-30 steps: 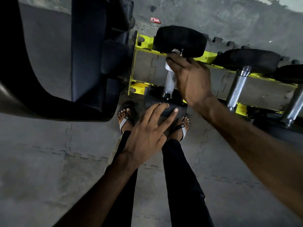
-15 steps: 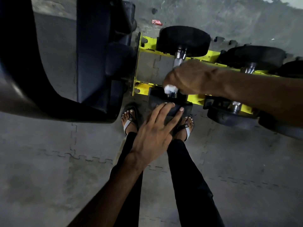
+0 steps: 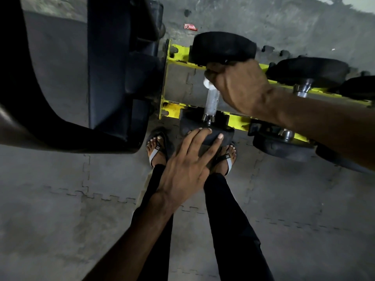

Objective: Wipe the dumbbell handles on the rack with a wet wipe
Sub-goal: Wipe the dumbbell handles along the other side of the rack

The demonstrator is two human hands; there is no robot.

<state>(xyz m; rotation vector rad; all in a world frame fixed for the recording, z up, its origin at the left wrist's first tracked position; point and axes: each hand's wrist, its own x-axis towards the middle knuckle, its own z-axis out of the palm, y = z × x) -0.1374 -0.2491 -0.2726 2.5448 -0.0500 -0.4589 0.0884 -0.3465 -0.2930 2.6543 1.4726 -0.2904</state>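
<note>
Step in hand: wiping the handle (image 3: 212, 102) of the leftmost dumbbell on the yellow rack (image 3: 176, 51); judged mid-stroke, at the far end.
Right hand (image 3: 237, 86): curled round the handle just under the far head (image 3: 222, 47), gripping the wet wipe (image 3: 207, 83) against the steel; only a white corner showed at the left of the fist.
Left hand (image 3: 188, 167): fingers straight, laid flat on the near head (image 3: 209, 134), holding nothing (a brace, not a grip).
Dumbbell position: lay across the rack, near head just above the sandalled feet (image 3: 156, 151).
Bare steel: showed between fist and near collar (image 3: 208, 118); wet or dry could not be told.
Technique, judged: needed the fist closed all round the bar so the wipe met the underside too; needed a stroke down the full length to the near collar, with a twist of the wrist at each end.
Brace, judged: called for steady downward pressure on the near head, to stop the dumbbell rolling in its cradle.
Risk, judged: wipe bunching into a wad and leaving strips untouched; knuckles sat close to the far bar of the rack.
Remaining: neighbouring dumbbell (image 3: 308, 69) to the right, handle mostly hidden by the right arm (image 3: 324, 122); wiped or not could not be told.
Surroundings: dark padded equipment (image 3: 113, 67) at left; red wrapper (image 3: 190, 27) on the floor, far side.
</note>
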